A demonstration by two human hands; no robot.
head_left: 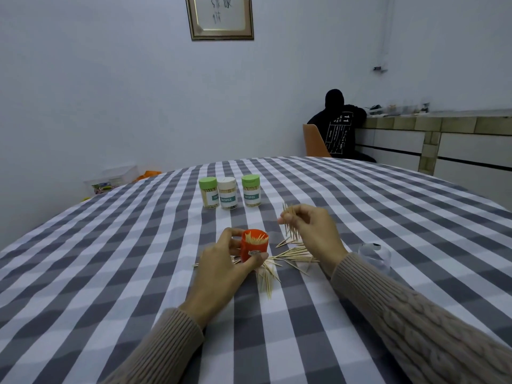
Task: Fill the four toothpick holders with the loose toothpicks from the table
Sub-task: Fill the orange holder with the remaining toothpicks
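Your left hand (pixel 221 259) grips the orange holder (pixel 254 246); your right hand (pixel 310 228) pinches 1 toothpick bundle (pixel 291 221) above it.

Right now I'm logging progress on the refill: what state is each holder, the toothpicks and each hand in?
Orange holder: open, partly filled, upright.
Left green holder: capped, filled.
White holder: capped, filled.
Right green holder: capped, filled.
Loose toothpicks: scattered on the cloth.
Left hand: grips the orange holder.
Right hand: pinches a toothpick bunch.
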